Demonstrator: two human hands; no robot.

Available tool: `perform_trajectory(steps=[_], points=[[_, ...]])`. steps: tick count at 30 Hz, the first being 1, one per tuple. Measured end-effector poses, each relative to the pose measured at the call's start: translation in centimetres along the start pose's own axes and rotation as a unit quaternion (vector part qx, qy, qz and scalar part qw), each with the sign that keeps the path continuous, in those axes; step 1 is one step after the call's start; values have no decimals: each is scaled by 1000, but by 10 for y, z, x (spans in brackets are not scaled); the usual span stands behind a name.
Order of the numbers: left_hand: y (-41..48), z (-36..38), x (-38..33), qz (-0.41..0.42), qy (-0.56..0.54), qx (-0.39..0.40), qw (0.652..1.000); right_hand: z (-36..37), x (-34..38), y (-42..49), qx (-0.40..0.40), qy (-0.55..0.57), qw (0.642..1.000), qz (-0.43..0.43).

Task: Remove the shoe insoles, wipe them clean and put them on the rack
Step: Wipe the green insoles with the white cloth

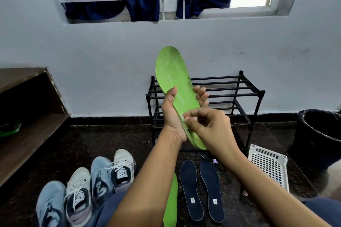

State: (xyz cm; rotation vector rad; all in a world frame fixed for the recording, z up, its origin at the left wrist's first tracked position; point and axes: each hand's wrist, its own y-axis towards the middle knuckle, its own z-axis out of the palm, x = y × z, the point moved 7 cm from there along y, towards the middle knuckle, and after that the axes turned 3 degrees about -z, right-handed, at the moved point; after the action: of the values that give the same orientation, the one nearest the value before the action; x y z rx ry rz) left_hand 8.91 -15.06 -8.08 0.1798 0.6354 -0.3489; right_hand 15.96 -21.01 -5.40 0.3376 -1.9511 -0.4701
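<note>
Dark floor point(92, 143), black rack point(230, 94) at wall | green insole point(173, 72) is gripped upright before rack by left hand point(171, 116) | white scrap point(182, 116) is pinched in right hand point(212, 127) fingers point(195, 114) | advised: full-length strokes, insole braced.

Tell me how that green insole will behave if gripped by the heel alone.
The long green foam insole likely keeps its shape: with the left hand gripping low, its toe stands up unsagging. Probably light, since thumb and fingers hold it. Its thin edge suggests it bends when pushed; the right hand pinches a small white bit on it.
</note>
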Motion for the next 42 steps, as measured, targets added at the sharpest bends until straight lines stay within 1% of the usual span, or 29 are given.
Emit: perform_trajectory(steps=[3,6,9,14,16,18,20,22,23,25,29,32,34,36,39,42], points=[[1,-2,-10,17,-6,3,1000,5,-4,-1,50,55,997,34],[2,-5,-12,30,-20,0,999,7,-2,-1,63,47,996,28],[3,-4,-8,27,-12,-2,1000,3,-2,2,31,10,999,10],[3,4,8,4,-3,6,1000,-12,-8,9,-54,-69,996,-29],[4,4,9,4,-12,16,1000,-13,-4,7,-87,-115,987,-74],[4,5,5,9,-17,37,999,-11,1,2,-110,-123,980,-108],[3,7,-1,13,-12,62,998,-8,3,-1,-85,-67,991,-83],[2,4,-7,20,-8,73,997,-2,2,-2,-23,-8,999,-37],[2,1,-10,24,-8,74,997,2,2,-3,8,3,1000,-23],[1,-2,-16,35,-11,66,997,7,2,-5,55,-5,998,-10],[-2,-11,-27,61,-15,24,998,13,3,-6,118,-21,993,-2],[-2,-12,-28,68,-11,9,998,12,6,-6,139,-52,989,-23],[-1,-12,-24,65,-17,3,998,10,8,-6,118,-58,990,-45],[-1,-11,-18,53,-22,2,998,8,8,-7,76,-58,993,-70],[-1,-2,0,10,-5,5,1000,-2,5,-3,-9,-55,993,-102],[-2,6,16,-25,16,6,1000,-10,5,1,-55,-61,989,-123]])
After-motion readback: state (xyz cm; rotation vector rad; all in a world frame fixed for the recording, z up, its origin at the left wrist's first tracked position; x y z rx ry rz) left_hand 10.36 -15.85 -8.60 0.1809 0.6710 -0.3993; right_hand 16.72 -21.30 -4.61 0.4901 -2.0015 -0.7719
